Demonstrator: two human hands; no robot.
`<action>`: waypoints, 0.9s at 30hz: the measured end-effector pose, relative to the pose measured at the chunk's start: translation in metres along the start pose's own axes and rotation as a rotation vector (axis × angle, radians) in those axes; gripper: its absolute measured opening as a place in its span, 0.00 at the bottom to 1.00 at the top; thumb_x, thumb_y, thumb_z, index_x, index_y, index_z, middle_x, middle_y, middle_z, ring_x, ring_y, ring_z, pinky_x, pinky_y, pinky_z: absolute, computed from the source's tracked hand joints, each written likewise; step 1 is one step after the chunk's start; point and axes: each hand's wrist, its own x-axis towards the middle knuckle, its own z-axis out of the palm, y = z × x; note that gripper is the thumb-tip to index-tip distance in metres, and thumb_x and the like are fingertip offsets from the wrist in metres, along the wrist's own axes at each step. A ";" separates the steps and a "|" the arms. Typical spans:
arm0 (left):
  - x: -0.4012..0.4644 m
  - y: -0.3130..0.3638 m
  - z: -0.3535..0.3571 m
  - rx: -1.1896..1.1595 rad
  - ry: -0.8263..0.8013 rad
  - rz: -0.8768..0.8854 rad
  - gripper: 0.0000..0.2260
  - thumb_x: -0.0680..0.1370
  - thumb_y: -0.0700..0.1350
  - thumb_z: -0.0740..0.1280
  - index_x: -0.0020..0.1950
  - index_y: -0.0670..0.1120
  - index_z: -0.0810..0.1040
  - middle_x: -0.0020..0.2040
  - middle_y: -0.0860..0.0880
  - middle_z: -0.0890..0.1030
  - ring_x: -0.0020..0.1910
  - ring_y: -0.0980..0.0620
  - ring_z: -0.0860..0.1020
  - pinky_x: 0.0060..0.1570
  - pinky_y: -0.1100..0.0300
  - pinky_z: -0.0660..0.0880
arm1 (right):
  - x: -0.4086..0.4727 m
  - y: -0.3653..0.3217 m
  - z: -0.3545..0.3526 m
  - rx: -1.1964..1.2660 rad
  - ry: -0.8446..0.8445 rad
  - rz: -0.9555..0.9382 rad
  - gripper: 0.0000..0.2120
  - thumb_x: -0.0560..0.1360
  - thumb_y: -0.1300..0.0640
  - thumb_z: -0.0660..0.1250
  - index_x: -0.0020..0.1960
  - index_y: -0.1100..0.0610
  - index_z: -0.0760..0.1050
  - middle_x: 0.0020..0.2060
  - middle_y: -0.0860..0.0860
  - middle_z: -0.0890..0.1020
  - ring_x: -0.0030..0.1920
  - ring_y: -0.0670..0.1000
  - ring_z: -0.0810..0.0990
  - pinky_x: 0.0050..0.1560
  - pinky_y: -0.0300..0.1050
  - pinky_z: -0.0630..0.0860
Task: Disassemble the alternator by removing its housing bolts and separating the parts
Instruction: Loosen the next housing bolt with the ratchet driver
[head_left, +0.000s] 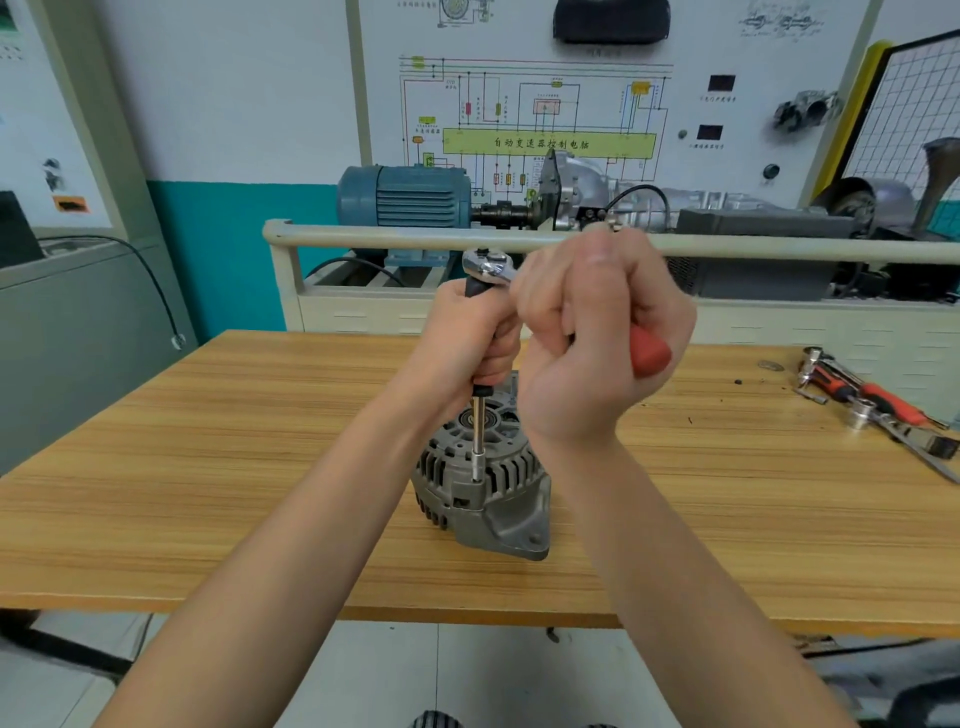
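A grey alternator (485, 483) stands on end in the middle of the wooden table (208, 467). A long extension bar with a socket (478, 441) runs straight down onto a housing bolt on its near rim. My left hand (475, 332) grips the black upper part of the bar just under the chrome ratchet head (488, 267). My right hand (597, 332) is curled round the ratchet's handle, whose red end (649, 353) sticks out on the right. The bolt head is hidden by the socket.
Loose tools lie at the table's right edge: a red-handled ratchet (878, 400), sockets (860, 415) and pliers. Behind the table stands a training rig with a blue electric motor (405, 195), a rail (389, 241) and a wiring-diagram board (545, 119).
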 end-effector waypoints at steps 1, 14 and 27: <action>0.000 0.000 0.000 -0.006 -0.004 0.006 0.25 0.77 0.34 0.59 0.21 0.50 0.63 0.19 0.53 0.60 0.17 0.57 0.56 0.22 0.69 0.51 | 0.002 0.000 -0.001 0.037 0.005 0.015 0.11 0.72 0.64 0.56 0.36 0.50 0.66 0.25 0.43 0.68 0.23 0.43 0.62 0.29 0.40 0.59; -0.006 0.010 -0.001 0.055 -0.138 0.061 0.17 0.78 0.38 0.67 0.29 0.46 0.69 0.22 0.49 0.68 0.19 0.53 0.65 0.21 0.64 0.65 | 0.046 0.043 -0.057 1.019 0.421 0.913 0.24 0.74 0.60 0.54 0.19 0.57 0.61 0.16 0.48 0.54 0.20 0.45 0.49 0.20 0.39 0.53; 0.004 0.007 0.011 0.031 0.209 -0.013 0.19 0.76 0.33 0.61 0.30 0.48 0.60 0.21 0.53 0.60 0.19 0.55 0.55 0.22 0.67 0.53 | 0.022 0.006 -0.015 0.331 0.128 0.336 0.21 0.75 0.65 0.54 0.25 0.52 0.63 0.17 0.46 0.62 0.19 0.44 0.57 0.26 0.38 0.56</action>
